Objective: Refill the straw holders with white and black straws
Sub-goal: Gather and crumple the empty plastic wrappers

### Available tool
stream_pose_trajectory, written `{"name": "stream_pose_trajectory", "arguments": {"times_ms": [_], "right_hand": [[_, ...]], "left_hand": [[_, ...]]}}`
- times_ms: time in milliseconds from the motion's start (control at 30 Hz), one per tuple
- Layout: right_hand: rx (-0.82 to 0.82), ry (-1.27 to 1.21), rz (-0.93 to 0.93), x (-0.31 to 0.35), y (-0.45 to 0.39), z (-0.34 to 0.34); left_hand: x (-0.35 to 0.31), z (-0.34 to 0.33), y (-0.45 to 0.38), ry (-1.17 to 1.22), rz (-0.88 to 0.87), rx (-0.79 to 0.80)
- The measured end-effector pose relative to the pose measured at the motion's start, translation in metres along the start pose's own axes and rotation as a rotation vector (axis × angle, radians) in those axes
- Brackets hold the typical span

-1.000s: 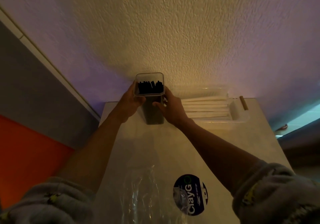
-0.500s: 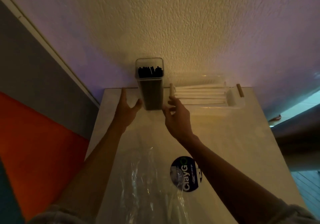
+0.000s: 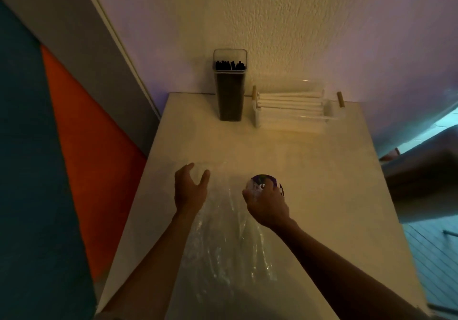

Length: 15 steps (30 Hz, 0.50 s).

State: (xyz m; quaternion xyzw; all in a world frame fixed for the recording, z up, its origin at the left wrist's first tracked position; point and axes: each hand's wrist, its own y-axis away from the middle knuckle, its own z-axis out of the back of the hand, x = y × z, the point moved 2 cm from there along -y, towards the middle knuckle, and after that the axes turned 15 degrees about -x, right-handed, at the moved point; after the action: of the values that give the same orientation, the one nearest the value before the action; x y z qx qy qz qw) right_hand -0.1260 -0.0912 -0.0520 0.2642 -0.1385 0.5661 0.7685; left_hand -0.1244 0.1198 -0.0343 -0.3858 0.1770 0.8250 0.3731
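Note:
A tall clear holder full of black straws stands upright at the back of the white table, against the wall. Beside it on the right lies a clear tray holder with white straws lying flat. A clear plastic bag with a round dark label lies in the middle of the table. My left hand hovers with spread fingers over the bag's left top edge. My right hand has its fingers curled on the bag at the label.
A textured wall rises behind the table. A grey, orange and teal panel runs along the left. A dark seat and blue floor lie to the right of the table edge.
Both hands let go of the black straw holder, left it standing at the back, and drew back to the plastic bag near me. The camera tilted down.

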Motion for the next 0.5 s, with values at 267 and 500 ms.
{"name": "stream_pose_trajectory", "arguments": {"times_ms": [267,500], "right_hand": [[0.305,-0.018,0.013,-0.045,0.05,-0.004],[-0.011,-0.179,-0.105,-0.045,0.067,0.012]], "left_hand": [[0.059,0.039,0.05,-0.13,0.359,0.074],[0.104,0.033,0.069,-0.08,0.485,0.24]]}}
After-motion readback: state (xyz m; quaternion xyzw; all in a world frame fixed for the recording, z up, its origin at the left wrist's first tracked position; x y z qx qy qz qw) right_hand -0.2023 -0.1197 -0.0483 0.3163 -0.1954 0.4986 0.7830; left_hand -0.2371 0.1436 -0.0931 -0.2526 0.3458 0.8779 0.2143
